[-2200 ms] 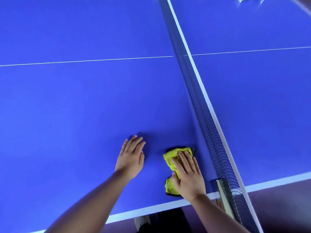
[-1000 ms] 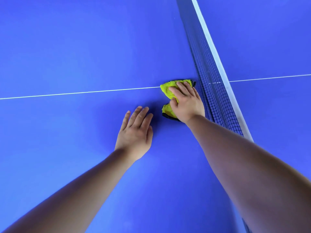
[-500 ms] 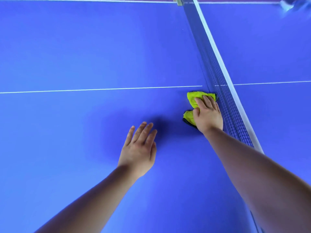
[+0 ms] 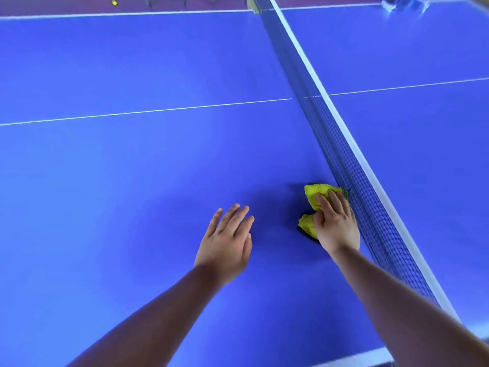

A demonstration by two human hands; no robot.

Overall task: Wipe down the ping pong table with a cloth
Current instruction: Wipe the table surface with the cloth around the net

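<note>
A person's right hand point(image 4: 334, 223) presses a crumpled yellow-green microfibre cloth point(image 4: 316, 194) flat on the blue ping pong table top point(image 4: 132, 168), hard against the foot of the dark mesh net with a white top band point(image 4: 344, 160). The fingers lie straight and close together over the cloth, not curled round it. The cloth's far end shows beyond the fingertips, and a second fold juts out by the thumb on the side away from the net, with a dark edge beneath it. The left hand point(image 4: 225, 245), palm down with fingers straight and slightly fanned, holds nothing and sits farther from the net than the cloth; whether it touches the table cannot be told. A thin white centre line point(image 4: 145, 111) meets the net well beyond the cloth. Both forearms are bare
</note>
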